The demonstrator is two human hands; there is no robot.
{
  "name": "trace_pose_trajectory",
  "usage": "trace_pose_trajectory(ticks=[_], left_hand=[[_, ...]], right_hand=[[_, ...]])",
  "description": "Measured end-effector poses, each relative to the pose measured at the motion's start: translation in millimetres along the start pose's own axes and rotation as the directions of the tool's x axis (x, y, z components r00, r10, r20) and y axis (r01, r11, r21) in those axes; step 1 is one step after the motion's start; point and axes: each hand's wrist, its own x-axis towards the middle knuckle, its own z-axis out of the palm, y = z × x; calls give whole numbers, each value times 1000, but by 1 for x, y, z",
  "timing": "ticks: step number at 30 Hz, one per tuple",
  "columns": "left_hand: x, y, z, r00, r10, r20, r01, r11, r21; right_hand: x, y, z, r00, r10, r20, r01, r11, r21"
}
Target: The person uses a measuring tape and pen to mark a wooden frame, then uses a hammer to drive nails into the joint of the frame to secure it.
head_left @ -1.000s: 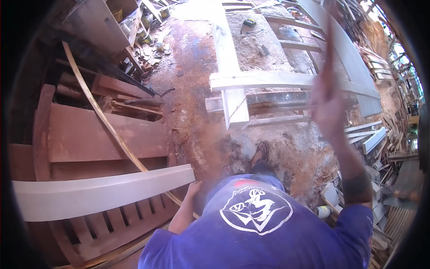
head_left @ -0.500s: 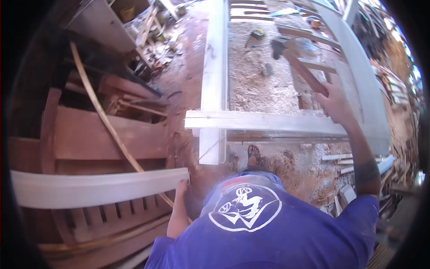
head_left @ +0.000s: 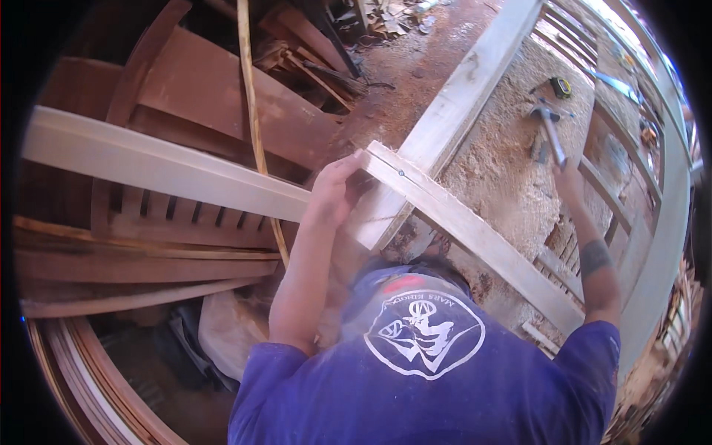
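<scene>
My right hand (head_left: 567, 182) is wrapped round the handle of a hammer (head_left: 553, 139), its head pointing away over the sawdust-strewn part inside a pale wooden frame. My left hand (head_left: 335, 187) is at the left end of a pale wooden batten (head_left: 475, 222), with its fingertips on that end; part of its grip is hidden. The batten lies across a wider pale board (head_left: 463, 93), near that board's close end. A small dark nail head or knot (head_left: 401, 173) shows on the batten above the crossing.
To the left, a long white board (head_left: 163, 163) runs toward my left forearm, above reddish-brown slatted furniture (head_left: 200, 81). A thin wooden strip (head_left: 256, 126) stands across it. A tape measure (head_left: 561, 87) lies beyond the hammer. Wood scraps (head_left: 671, 348) lie at the right.
My left hand has moved from beside the white board's end up to the batten's end. My right hand still holds the hammer, now farther out to the right. The view has turned.
</scene>
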Motion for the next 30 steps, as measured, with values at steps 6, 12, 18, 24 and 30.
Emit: trace_pose_trajectory(ticks=[6,12,18,24,30], left_hand=[[8,12,-13,993,-115,-36,117,990,79],[24,29,-26,968,-203,146,176,968,182],[58,29,-67,813,-386,436,369,921,127],[111,37,-173,857,-415,307,242,848,471],[154,85,-326,929,-370,16,285,741,609]], right_hand=[[-19,-22,-46,992,-120,40,109,974,199],[-83,-71,-125,993,-18,119,-49,840,540],[-178,-197,-137,985,-5,175,-98,813,574],[-216,-311,-94,980,200,16,-200,961,191],[-222,-317,-76,959,273,-70,-262,955,138]])
